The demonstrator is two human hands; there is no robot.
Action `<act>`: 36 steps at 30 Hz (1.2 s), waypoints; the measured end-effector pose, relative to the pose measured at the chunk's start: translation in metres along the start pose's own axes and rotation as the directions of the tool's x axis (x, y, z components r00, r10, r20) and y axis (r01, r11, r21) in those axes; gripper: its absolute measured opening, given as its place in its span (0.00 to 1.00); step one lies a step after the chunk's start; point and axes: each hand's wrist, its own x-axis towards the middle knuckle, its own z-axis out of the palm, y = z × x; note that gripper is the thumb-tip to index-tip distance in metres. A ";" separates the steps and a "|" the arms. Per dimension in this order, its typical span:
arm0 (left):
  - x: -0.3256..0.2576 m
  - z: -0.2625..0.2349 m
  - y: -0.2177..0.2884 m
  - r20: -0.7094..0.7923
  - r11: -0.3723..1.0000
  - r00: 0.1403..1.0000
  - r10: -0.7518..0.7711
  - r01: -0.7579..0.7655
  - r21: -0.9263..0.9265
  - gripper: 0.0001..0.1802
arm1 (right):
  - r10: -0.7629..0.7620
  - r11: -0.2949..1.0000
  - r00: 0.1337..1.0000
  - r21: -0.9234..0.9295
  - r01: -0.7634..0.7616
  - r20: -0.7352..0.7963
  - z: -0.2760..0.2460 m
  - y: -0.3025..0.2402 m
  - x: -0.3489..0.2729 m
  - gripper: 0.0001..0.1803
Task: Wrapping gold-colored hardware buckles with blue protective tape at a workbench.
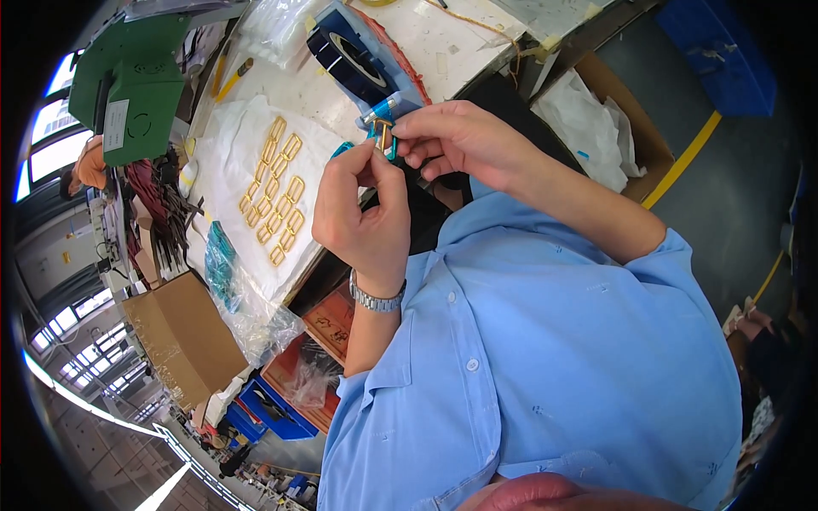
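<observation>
My left hand (365,204), with a metal watch on its wrist, pinches a small gold buckle (383,133) from below. Finger and thumb of my right hand (464,140) close on the same buckle from the right side. Shiny teal film (393,149) shows around the buckle, partly hidden by my fingers. Just beyond the hands stands a blue-grey tape dispenser (396,64) with a dark roll (348,60) on it. To the left, several gold rectangular buckles (273,192) lie in rows on a white sheet (234,149).
A teal bundle in clear plastic (221,264) lies at the table's left edge, above a cardboard box (183,336). A yellow-handled tool (232,81) rests farther back. Right of the table stand a carton with white plastic (588,128) and a blue bin (720,55).
</observation>
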 end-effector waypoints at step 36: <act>0.056 -0.018 0.011 0.438 0.955 0.855 -0.277 0.294 0.032 0.03 | 0.023 0.980 0.999 0.196 -0.032 0.046 -0.014 0.015 -0.002 0.19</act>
